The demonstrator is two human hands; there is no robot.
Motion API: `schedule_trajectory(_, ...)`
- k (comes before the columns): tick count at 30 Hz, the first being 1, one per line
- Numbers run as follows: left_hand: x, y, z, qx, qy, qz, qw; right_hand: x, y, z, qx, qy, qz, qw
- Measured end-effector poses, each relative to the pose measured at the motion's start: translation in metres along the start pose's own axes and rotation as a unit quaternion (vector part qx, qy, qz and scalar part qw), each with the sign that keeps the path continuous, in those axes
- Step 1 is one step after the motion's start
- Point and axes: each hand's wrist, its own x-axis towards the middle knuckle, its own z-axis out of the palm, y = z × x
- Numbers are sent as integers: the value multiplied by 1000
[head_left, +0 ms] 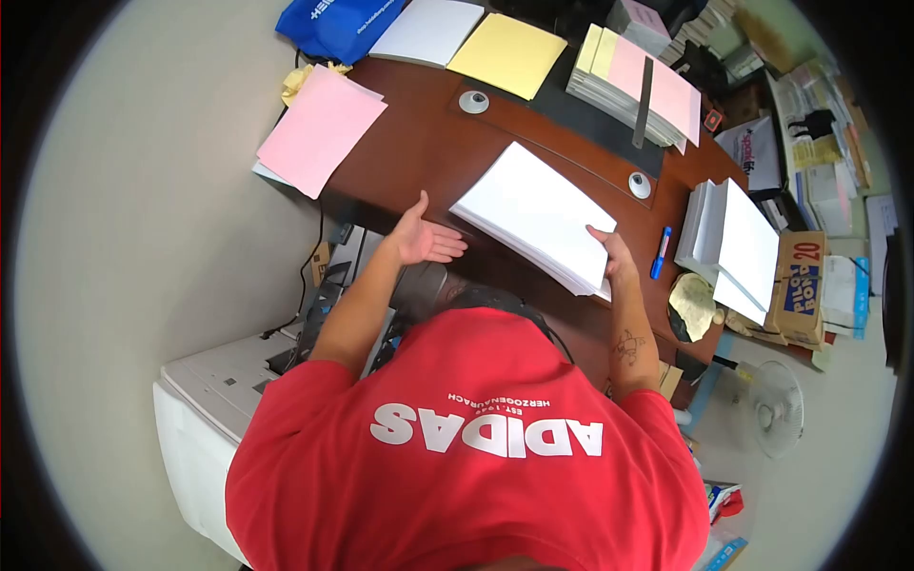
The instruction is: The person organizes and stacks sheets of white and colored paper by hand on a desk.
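A thick stack of white paper (538, 214) lies over the front edge of the brown desk (419, 124), its near sheets slightly fanned. At the stack's right corner my right hand (614, 252) grips it, thumb on top and the other fingers hidden beneath. My left hand (428, 240) is held just off the stack's left end, open, with the thumb up and fingers stretched toward the paper. Nothing is in it.
Pink sheets (319, 133) lie at the left end, yellow paper (507, 55) at the back. A mixed paper pile (657, 90) bears a dark strip. Rightward are a blue marker (661, 252), white paper stacks (743, 247) and a fan (769, 409). A white machine (200, 400) stands left.
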Motion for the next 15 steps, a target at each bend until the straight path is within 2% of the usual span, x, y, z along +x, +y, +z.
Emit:
schedule_trajectory(1,0,-7,10,-2,-2,-3,1000,1,-1,-3,16,-22,32,999)
schedule_trajectory(3,10,-17,38,-83,-1,178,981,9,-6,-9,-29,-15,45,998)
schedule_trajectory(4,15,-12,42,-169,-56,154,972,10,-10,-9,-76,-14,59,995)
schedule_trajectory(5,19,-4,47,-173,-58,152,971,12,-15,-8,-78,-10,61,995)
schedule_trajectory(7,26,7,57,-60,11,99,993,4,-23,9,-218,23,-27,975)
schedule_trajectory(8,23,14,65,-65,-10,84,994,-2,-24,21,-323,32,-92,941)
schedule_trajectory(9,25,14,73,-66,-10,84,994,-6,-24,31,-323,32,-91,941)
schedule_trajectory(11,34,20,94,183,74,190,962,-9,-29,54,-409,33,-110,905)
schedule_trajectory(12,41,26,103,231,169,163,944,-9,-32,65,-436,25,-143,888)
schedule_trajectory(13,44,28,124,227,171,165,944,-12,-32,75,-464,16,-171,869)
schedule_trajectory(14,49,29,147,347,219,182,893,-14,-29,87,-514,11,-212,831)
schedule_trajectory(15,47,29,164,463,263,193,824,-29,-25,101,-499,-8,-259,827)
